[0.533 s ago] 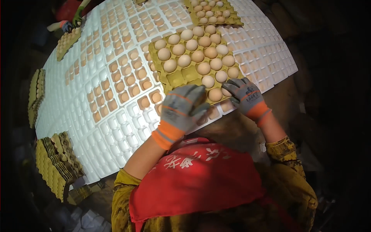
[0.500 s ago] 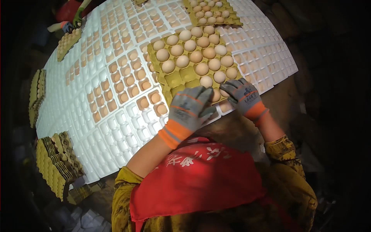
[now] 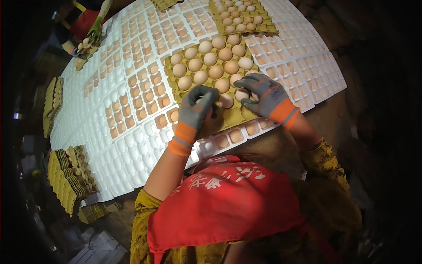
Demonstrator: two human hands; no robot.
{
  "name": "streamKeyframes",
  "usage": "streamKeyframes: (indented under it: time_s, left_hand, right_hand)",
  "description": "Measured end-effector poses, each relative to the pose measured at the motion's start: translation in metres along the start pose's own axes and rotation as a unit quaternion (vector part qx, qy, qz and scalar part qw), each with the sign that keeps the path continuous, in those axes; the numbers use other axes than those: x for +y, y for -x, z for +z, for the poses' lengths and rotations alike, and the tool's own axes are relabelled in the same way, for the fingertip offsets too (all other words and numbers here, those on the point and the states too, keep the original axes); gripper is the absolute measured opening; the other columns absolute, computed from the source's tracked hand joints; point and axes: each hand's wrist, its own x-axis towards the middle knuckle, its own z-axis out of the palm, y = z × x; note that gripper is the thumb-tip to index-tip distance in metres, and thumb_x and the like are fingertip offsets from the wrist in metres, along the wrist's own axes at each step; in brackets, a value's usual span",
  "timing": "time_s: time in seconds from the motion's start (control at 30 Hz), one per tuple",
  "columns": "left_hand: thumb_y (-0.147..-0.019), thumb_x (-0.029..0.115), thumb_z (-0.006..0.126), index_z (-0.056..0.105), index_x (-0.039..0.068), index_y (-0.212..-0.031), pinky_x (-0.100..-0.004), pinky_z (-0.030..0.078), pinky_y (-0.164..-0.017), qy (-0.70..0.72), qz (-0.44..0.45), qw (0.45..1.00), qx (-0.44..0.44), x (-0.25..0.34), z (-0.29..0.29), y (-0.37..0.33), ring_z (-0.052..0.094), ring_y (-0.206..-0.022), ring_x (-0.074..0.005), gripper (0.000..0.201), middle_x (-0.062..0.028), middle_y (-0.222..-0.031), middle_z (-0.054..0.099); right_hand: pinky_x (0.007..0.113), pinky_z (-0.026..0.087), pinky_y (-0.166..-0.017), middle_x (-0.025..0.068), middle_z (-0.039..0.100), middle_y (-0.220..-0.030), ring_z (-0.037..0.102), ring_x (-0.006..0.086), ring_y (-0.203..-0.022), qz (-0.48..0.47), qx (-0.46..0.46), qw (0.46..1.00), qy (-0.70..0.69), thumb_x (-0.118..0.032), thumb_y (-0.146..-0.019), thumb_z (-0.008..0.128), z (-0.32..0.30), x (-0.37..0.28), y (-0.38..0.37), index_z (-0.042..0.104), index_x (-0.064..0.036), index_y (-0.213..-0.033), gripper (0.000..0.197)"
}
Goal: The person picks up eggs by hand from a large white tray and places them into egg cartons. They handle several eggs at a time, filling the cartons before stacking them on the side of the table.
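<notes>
A yellow-olive egg tray (image 3: 233, 117) with rows of pale and tan eggs lies on white moulded plastic trays in front of me. My left hand (image 3: 198, 108), in a grey and orange glove, is curled over the tray's near left part. Its fingers are closed round what looks like an egg, mostly hidden by the glove. Beside those fingertips sits a pale egg (image 3: 226, 101). My right hand (image 3: 261, 92), gloved the same way, has its thumb and fingers around another egg (image 3: 241, 94) at the tray's near right. The front cells between my hands hold no eggs.
White plastic trays (image 3: 127, 152) spread over the table, many cells holding eggs. A second egg tray (image 3: 246, 27) stands at the far right. Stacked egg trays (image 3: 70, 176) stand at the left edge. At the far left, another person's gloved hand (image 3: 94, 33) is over eggs.
My left hand has moved left and its fingers have curled in. My right hand has shifted up and left onto an egg. Near-row eggs have left their cells. The other person's hands moved.
</notes>
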Motion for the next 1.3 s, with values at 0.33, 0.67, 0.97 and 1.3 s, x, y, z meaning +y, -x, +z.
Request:
streamKeyframes:
  time_s: [0.33, 0.67, 0.97, 1.3]
  left_hand:
    - [-0.093, 0.019, 0.066, 0.057, 0.010, -0.132, -0.0366, 0.056, -0.073, 0.136, -0.003, 0.990, -0.029, 0.004, -0.014, -0.006, 0.067, -0.088, -0.0223, 0.041, -0.0111, -0.120, 0.064]
    - [-0.084, 0.018, 0.068, 0.073, 0.014, -0.105, -0.0427, 0.057, -0.078, -0.729, 0.166, 0.659, 0.083, 0.017, 0.034, -0.045, 0.067, -0.101, -0.0315, 0.022, -0.0128, -0.113, 0.062]
    - [-0.077, 0.038, 0.081, 0.074, 0.012, -0.114, -0.0424, 0.055, -0.089, -0.433, 0.209, 0.871, 0.106, 0.021, -0.031, -0.019, 0.065, -0.105, -0.0330, 0.046, -0.0155, -0.119, 0.062]
    - [-0.080, 0.018, 0.087, 0.070, 0.000, -0.115, -0.0361, 0.054, -0.088, -0.226, 0.031, 0.863, 0.451, -0.085, -0.332, 0.164, 0.065, -0.102, -0.0248, 0.043, -0.0110, -0.117, 0.064]
  right_hand:
    - [0.023, 0.050, -0.077, 0.0058, 0.061, -0.113, 0.060, 0.0094, -0.089, 0.182, 0.056, 0.795, -0.576, -0.011, -0.086, 0.070, -0.035, 0.032, 0.012, 0.053, -0.0052, -0.137, 0.054]
    - [0.045, 0.055, -0.090, 0.0134, 0.047, -0.148, 0.063, 0.0345, -0.115, 0.055, -0.134, 0.947, 0.285, -0.025, -0.080, 0.077, 0.011, -0.008, -0.055, 0.063, -0.0232, -0.124, 0.046]
    - [0.044, 0.054, -0.093, 0.0105, 0.054, -0.139, 0.063, 0.0331, -0.116, 0.128, -0.097, 0.969, 0.187, -0.024, -0.075, 0.081, 0.015, -0.011, -0.062, 0.067, -0.0186, -0.122, 0.050]
    - [0.037, 0.049, -0.100, 0.0100, 0.065, -0.121, 0.061, 0.0217, -0.114, 0.153, 0.110, 0.958, -0.215, -0.003, -0.075, 0.083, 0.049, -0.067, -0.059, 0.065, -0.0015, -0.116, 0.046]
